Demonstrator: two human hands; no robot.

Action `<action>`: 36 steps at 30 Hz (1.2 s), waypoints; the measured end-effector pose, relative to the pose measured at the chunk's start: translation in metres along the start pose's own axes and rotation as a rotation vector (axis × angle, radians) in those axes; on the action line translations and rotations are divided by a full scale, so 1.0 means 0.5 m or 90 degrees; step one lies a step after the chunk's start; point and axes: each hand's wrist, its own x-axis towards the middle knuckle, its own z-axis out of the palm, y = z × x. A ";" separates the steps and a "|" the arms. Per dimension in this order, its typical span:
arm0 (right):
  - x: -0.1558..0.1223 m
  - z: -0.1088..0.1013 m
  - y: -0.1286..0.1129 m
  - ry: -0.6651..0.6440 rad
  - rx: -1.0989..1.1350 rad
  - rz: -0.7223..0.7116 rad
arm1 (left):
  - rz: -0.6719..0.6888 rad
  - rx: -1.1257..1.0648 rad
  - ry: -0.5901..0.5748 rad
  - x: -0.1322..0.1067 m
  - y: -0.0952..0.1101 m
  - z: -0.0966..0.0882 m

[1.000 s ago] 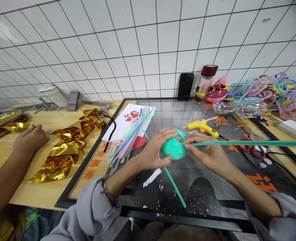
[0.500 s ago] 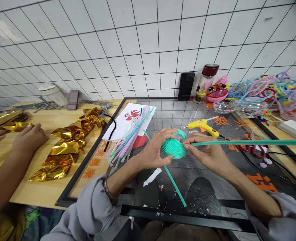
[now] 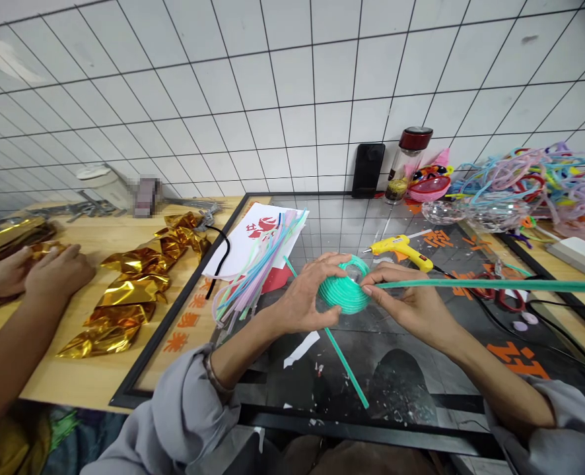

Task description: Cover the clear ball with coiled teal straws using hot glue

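Your left hand (image 3: pixel 305 300) has not shifted over the last second: its fingers stay curled around the left edge of the green coil (image 3: pixel 344 293), thumb laid over the top, holding it just above the table (image 3: pixel 421 376). Your right hand (image 3: pixel 411 307) keeps thumb and forefinger pinched on the green strand (image 3: pixel 495 285) at the point where it meets the coil's right edge. Away from those fingers the strand's far end now runs slightly lower than before, and the coil shows no added turn. A loose green strip (image 3: pixel 346 369) lies below your left fingers. Well to the left of them, a co-worker's second hand (image 3: pixel 0 280) has come in beside the first (image 3: pixel 59 270) at the gold foil (image 3: pixel 134 290).
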 end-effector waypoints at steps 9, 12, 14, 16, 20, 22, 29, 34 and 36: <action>-0.001 0.005 0.006 -0.003 0.012 0.004 | 0.013 0.011 0.003 -0.001 -0.001 0.000; -0.002 0.006 0.006 0.005 0.021 0.011 | 0.009 0.020 0.005 -0.001 -0.002 0.001; -0.002 0.006 0.005 0.008 0.026 0.018 | 0.005 0.022 0.006 -0.001 -0.001 0.001; -0.001 0.006 0.003 0.004 0.026 0.024 | 0.004 0.019 0.000 -0.001 -0.001 0.000; 0.000 0.004 0.001 -0.002 0.025 0.019 | 0.015 0.018 -0.006 0.001 0.001 -0.002; 0.000 0.004 0.001 -0.001 0.027 0.015 | 0.025 0.019 -0.003 0.002 0.001 -0.003; 0.000 0.004 0.004 -0.006 0.026 0.017 | 0.025 0.010 -0.012 0.003 0.005 -0.004; 0.002 0.006 0.004 -0.005 0.026 0.016 | 0.022 0.017 -0.004 0.000 0.007 -0.004; 0.002 0.006 0.003 -0.005 0.029 0.016 | 0.017 0.028 -0.002 -0.001 0.008 -0.005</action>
